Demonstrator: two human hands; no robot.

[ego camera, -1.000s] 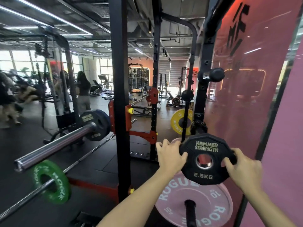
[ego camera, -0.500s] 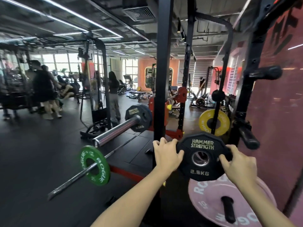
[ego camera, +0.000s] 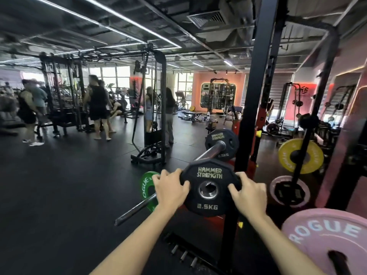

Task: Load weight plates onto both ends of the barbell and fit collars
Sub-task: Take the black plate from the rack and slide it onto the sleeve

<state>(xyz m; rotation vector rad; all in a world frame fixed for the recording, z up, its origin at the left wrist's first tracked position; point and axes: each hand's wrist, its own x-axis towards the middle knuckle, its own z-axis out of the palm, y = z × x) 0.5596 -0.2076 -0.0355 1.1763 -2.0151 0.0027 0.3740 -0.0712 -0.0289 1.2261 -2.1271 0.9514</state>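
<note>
I hold the black twelve-sided rubber 2.5 kg plate [ego camera: 209, 188] upright, my left hand [ego camera: 171, 188] and right hand [ego camera: 249, 193] curled round its opposite edges. The steel barbell sleeve [ego camera: 211, 150] lies just beyond it, long axis running away from me, up and to the right. Both arms reach forward, evenly.

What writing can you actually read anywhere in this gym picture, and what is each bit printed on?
"HAMMER STRENGTH" and "2.5KG": held black plate, gripped by left hand and right hand.
"HAMMER STRENGTH", "2.5KG": black plate on the barbell.
"ROGUE": pink plate.
"OGUE", partly hidden: green plate.
Yellow plate lettering: too blurred.
</note>
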